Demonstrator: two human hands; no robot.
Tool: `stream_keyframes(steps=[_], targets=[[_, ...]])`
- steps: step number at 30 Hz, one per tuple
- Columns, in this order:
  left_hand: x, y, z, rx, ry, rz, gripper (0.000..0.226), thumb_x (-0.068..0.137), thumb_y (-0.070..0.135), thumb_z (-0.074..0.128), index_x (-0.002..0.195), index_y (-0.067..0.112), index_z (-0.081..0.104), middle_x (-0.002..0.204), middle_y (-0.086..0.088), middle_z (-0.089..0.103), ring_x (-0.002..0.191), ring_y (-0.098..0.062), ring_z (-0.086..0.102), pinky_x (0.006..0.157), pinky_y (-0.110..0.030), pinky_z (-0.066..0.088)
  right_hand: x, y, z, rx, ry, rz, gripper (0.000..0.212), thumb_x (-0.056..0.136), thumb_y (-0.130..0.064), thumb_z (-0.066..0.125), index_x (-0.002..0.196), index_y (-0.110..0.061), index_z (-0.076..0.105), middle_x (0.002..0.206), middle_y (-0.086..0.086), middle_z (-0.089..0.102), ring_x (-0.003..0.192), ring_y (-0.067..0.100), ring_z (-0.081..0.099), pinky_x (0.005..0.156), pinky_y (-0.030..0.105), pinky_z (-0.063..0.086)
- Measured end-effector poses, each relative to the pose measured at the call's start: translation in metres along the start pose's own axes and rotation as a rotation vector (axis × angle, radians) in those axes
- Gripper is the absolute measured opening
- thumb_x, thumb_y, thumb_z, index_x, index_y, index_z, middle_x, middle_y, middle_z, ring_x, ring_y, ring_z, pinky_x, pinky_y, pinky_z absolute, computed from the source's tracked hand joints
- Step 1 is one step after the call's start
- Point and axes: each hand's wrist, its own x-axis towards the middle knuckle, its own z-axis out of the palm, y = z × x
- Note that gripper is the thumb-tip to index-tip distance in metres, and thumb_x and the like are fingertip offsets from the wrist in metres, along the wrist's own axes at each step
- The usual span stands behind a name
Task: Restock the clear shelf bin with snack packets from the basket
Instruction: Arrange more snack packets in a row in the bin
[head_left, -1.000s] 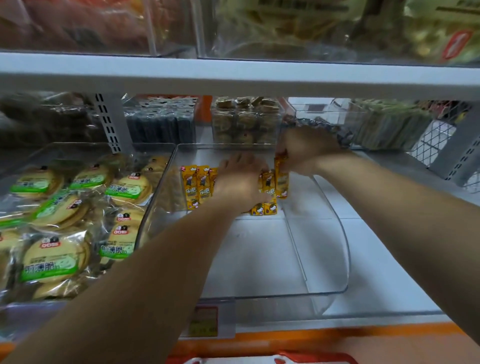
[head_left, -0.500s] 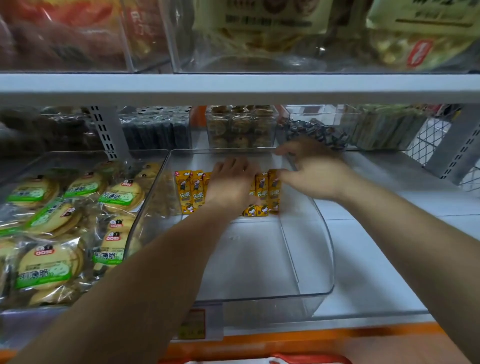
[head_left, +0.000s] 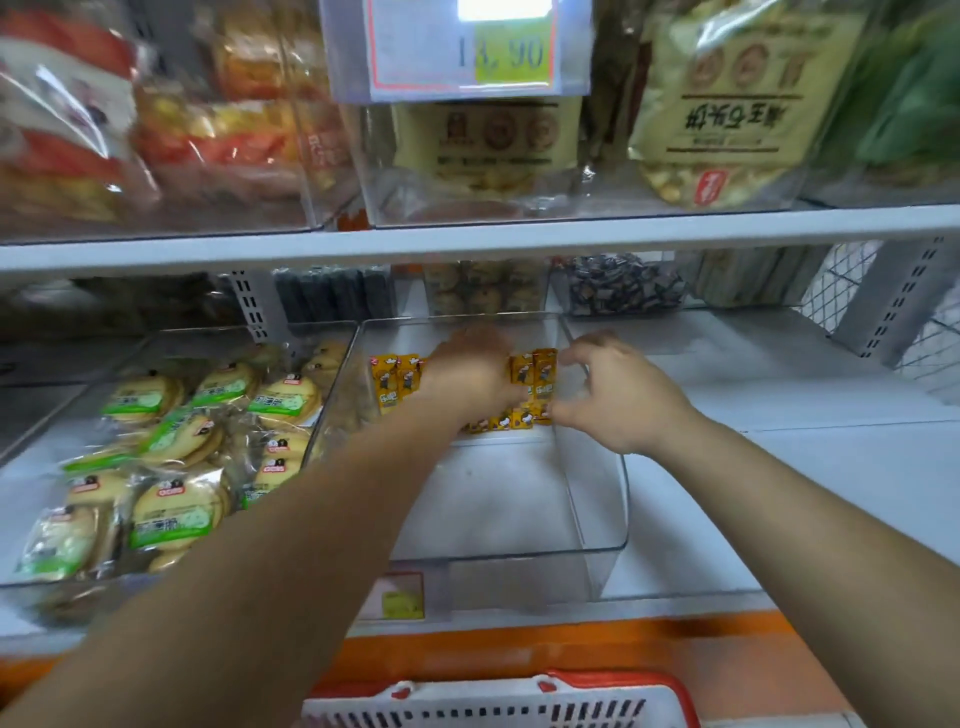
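Observation:
A clear shelf bin stands on the middle shelf. A row of small yellow snack packets stands upright against its back wall, with more lying below them. My left hand reaches deep into the bin and rests on the middle of the row, covering several packets. My right hand hovers at the row's right end, fingers curled and apart, fingertips close to the last packet. Only the white and red rim of the basket shows at the bottom edge.
A clear bin of green-labelled round biscuits sits to the left. Bins of dark sweets and cookies stand behind. The shelf above carries large bags and a price tag. White shelf surface lies to the right.
My right hand has drawn back slightly from the right end of the packet row and its fingers have spread. The camera has tilted, so the basket rim shows more at the bottom.

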Motion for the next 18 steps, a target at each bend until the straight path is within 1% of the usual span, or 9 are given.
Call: stream_keyframes(steps=[2,4,6,8,10,12,15,17,18], targets=[[-0.025,0.002,-0.023,-0.06,-0.006,-0.008,0.059,0.086,0.051,0.071,0.136,0.024,0.059,0.136,-0.006,0.061,0.122,-0.027,0.058,0.1,-0.039,0.05,-0.006,-0.008,-0.007,-0.08,-0.009,0.028,0.056,0.074,-0.052,0.071,0.122,-0.024,0.062,0.128,0.004,0.055,0.117,0.028,0.057,0.093,0.043,0.051],[-0.062,0.004,-0.046,-0.123,-0.036,-0.004,0.059,0.089,0.05,0.07,0.139,0.022,0.057,0.135,-0.005,0.064,0.122,-0.026,0.059,0.1,-0.035,0.049,-0.014,-0.018,-0.017,-0.184,0.003,0.017,0.05,0.079,-0.05,0.066,0.122,-0.025,0.061,0.127,0.005,0.056,0.117,0.031,0.056,0.091,0.046,0.052],[-0.108,0.005,-0.068,-0.199,-0.072,0.024,0.058,0.089,0.047,0.073,0.138,0.021,0.058,0.127,0.0,0.067,0.115,-0.022,0.062,0.093,-0.028,0.046,-0.025,-0.032,-0.028,-0.201,0.009,-0.008,0.043,0.083,-0.043,0.065,0.123,-0.025,0.062,0.126,0.008,0.056,0.119,0.033,0.054,0.093,0.045,0.051],[-0.157,0.003,-0.085,-0.26,-0.112,0.043,0.052,0.088,0.047,0.073,0.133,0.024,0.059,0.112,0.01,0.069,0.102,-0.014,0.065,0.082,-0.026,0.046,-0.04,-0.05,-0.036,-0.155,0.026,-0.047,0.039,0.086,-0.037,0.065,0.122,-0.025,0.063,0.124,0.008,0.056,0.119,0.032,0.053,0.094,0.039,0.047],[-0.206,0.0,-0.093,-0.327,-0.177,0.043,0.038,0.087,0.047,0.073,0.119,0.03,0.063,0.096,0.016,0.069,0.089,-0.008,0.067,0.075,-0.03,0.054,-0.064,-0.067,-0.04,-0.119,0.055,-0.126,0.032,0.085,-0.036,0.066,0.115,-0.025,0.067,0.115,0.004,0.061,0.112,0.028,0.057,0.089,0.036,0.047],[-0.248,-0.005,-0.087,-0.354,-0.262,0.035,0.027,0.086,0.045,0.074,0.11,0.032,0.067,0.085,0.017,0.067,0.082,-0.006,0.067,0.074,-0.031,0.056,-0.095,-0.08,-0.038,-0.039,0.044,-0.206,0.02,0.082,-0.036,0.067,0.1,-0.027,0.069,0.098,-0.004,0.065,0.095,0.022,0.062,0.077,0.034,0.05],[-0.295,-0.014,-0.053,-0.306,-0.446,0.02,0.025,0.089,0.041,0.074,0.109,0.027,0.071,0.085,0.018,0.063,0.082,-0.006,0.063,0.077,-0.027,0.053,-0.151,-0.087,-0.014,0.05,-0.123,-0.257,0.011,0.079,-0.041,0.065,0.086,-0.033,0.066,0.077,-0.018,0.06,0.073,0.007,0.057,0.064,0.027,0.046],[-0.318,-0.02,-0.016,-0.277,-0.587,-0.027,0.029,0.092,0.041,0.071,0.115,0.024,0.069,0.097,0.012,0.066,0.09,-0.011,0.063,0.079,-0.027,0.051,-0.184,-0.081,0.018,0.019,-0.33,-0.247,0.012,0.078,-0.043,0.064,0.086,-0.035,0.066,0.075,-0.02,0.059,0.072,0.004,0.056,0.066,0.027,0.048],[-0.327,-0.024,0.005,-0.271,-0.643,-0.067,0.032,0.093,0.041,0.07,0.118,0.022,0.069,0.105,0.007,0.068,0.096,-0.014,0.064,0.084,-0.029,0.053,-0.199,-0.075,0.04,0.005,-0.448,-0.229,0.012,0.08,-0.043,0.064,0.087,-0.034,0.067,0.077,-0.02,0.062,0.075,0.004,0.058,0.07,0.028,0.051]])
